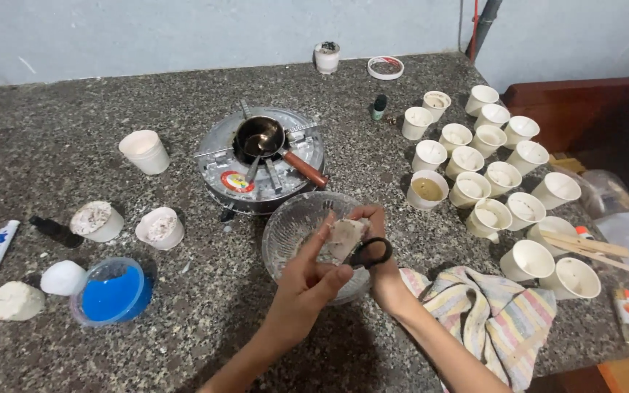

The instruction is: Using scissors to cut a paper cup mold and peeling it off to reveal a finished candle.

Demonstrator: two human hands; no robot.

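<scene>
My left hand [313, 275] holds a pale, speckled waxy block [343, 239] over a clear glass bowl [291, 225]. My right hand [376, 240] grips black-handled scissors [370, 253] whose blades are hidden against the block. Both hands meet above the bowl's near right side. Just behind the bowl stands a round metal stove [220, 164] with a small dark pan [258, 136] on it; the pan's brown handle [304, 169] points toward the bowl.
Several white paper cups [507, 175] crowd the right side, with wooden sticks [584, 246] across two. A striped cloth [500, 316] lies by my right arm. On the left are a blue-filled tub [112, 292], white lumps [14, 300], three cups, a tube [0, 243].
</scene>
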